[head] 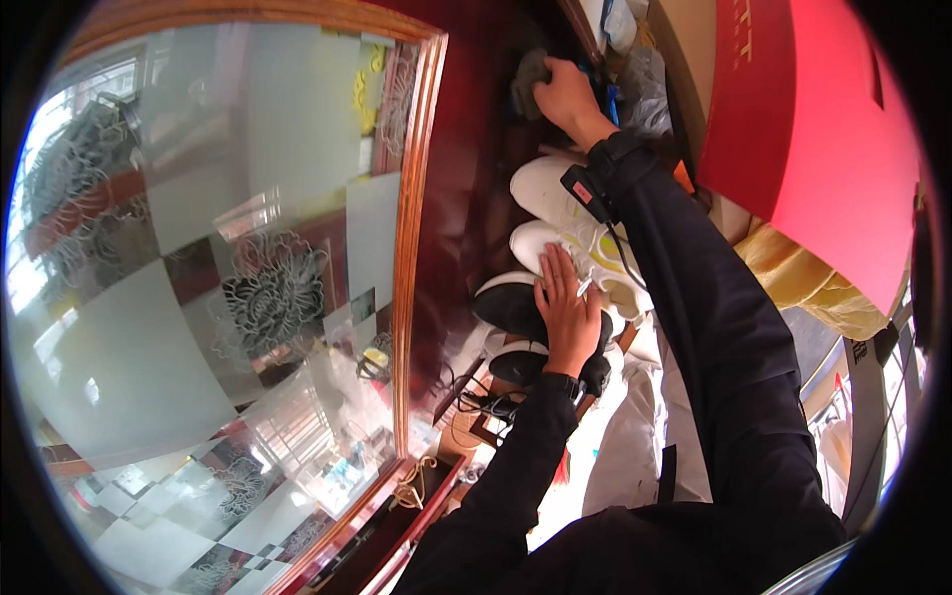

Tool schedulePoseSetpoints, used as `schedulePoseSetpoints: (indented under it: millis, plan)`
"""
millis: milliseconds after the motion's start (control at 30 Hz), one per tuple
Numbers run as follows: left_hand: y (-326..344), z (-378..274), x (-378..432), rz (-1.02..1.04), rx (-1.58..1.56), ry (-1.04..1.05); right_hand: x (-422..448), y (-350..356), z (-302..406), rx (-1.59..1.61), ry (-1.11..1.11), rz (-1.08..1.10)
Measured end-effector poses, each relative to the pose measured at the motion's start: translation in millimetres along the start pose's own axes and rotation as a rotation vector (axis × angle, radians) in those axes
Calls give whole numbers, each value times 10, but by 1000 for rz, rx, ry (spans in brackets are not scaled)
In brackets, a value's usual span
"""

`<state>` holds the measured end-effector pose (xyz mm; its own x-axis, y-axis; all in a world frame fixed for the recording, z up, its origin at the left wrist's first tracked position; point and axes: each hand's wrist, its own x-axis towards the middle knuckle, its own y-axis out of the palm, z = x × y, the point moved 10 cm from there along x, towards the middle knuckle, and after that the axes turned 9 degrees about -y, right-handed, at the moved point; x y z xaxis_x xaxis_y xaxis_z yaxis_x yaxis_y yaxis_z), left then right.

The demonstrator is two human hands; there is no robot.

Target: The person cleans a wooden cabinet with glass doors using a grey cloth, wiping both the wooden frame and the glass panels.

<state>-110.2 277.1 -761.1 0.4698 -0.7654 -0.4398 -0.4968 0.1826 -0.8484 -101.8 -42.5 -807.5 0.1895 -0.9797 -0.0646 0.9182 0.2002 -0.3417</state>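
My right hand is at the top, its fingers closed on a dark grey item that may be a cloth or a shoe; shadow hides its exact kind. Lower down, my left hand lies spread, palm down, over a white sneaker and a black shoe with a white rim. Another white sneaker sits between the two hands. Below the left hand is a second black shoe. The shoes stand side by side in a row.
A wood-framed panel of patterned, reflective glass fills the left side. At upper right are a large red box and a crumpled clear plastic bag. Yellow fabric hangs below the box. Black cables lie below the shoes.
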Motion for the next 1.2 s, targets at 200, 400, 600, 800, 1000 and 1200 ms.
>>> schedulePoseSetpoints:
  millis: [200,400,600,800,1000,1200]
  plan:
    - [-15,43,-21,-52,-3,10,-290,-436,1186,108,-184,-199]
    - [145,192,-59,-25,157,12,-794,-524,1902,261,-539,-309]
    - [28,32,-36,-85,8,27,-609,-187,918,62,-173,-155]
    - [259,108,-25,43,217,73,-1299,-312,1753,104,-592,-311]
    - [120,193,-132,-126,12,201,-1876,-68,1833,215,-382,-14]
    - [244,93,-2,-57,192,86,-944,-392,1635,199,-314,-205]
